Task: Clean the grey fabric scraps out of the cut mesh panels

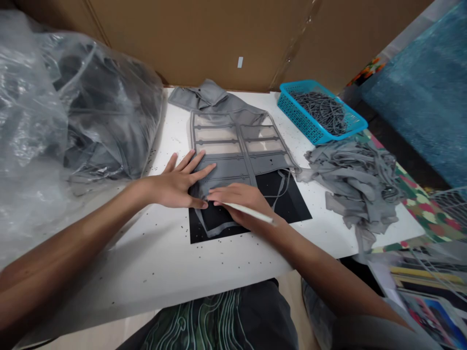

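Note:
A grey fabric panel with clear pockets [219, 147] lies on the white table, its near part over a black sheet [288, 204]. My left hand [178, 182] rests on its left edge, fingers spread flat. Close beside it, my right hand [242, 199] is closed around a slim white pen-like tool [251, 212]. The tool's back end points toward my right wrist; its tip is hidden by my fingers near the panel's lower left corner. A thin grey strip edges that corner on the black sheet.
A large clear plastic bag of dark material [109, 112] fills the left side. At the right stand a blue basket [302, 116] of grey cords and a heap of grey fabric scraps [359, 180]. Cardboard [204, 43] walls the back. Tiny dark bits dot the table [164, 272].

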Tool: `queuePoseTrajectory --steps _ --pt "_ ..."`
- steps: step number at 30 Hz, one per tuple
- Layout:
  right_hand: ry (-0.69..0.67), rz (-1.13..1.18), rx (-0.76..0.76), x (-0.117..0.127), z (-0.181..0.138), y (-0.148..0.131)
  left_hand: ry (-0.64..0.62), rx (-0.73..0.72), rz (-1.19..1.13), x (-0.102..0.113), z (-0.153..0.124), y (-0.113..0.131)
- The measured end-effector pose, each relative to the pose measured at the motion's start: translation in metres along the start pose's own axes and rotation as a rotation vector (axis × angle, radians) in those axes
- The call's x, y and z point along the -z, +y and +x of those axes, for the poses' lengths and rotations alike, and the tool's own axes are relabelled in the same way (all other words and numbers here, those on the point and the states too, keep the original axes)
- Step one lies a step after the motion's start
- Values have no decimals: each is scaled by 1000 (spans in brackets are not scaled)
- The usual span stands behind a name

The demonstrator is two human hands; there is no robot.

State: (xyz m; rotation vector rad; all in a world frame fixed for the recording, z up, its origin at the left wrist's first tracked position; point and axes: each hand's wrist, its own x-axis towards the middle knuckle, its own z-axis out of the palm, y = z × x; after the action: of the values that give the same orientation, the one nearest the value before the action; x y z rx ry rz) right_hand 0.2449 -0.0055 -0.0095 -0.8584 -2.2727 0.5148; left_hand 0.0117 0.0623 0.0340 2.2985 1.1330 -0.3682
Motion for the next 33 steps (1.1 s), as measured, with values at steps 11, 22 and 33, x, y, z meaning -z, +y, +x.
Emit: queuePoseTrajectory --steps 11,22,33 --pt "169 -257 -246 3 5 1 -66 47 24 5 1 2" --pt "690 -356 -598 48 -39 12 -59 24 37 5 -1 1" --pt "969 -645 -802 101 -86 45 -53 38 46 5 -2 1"
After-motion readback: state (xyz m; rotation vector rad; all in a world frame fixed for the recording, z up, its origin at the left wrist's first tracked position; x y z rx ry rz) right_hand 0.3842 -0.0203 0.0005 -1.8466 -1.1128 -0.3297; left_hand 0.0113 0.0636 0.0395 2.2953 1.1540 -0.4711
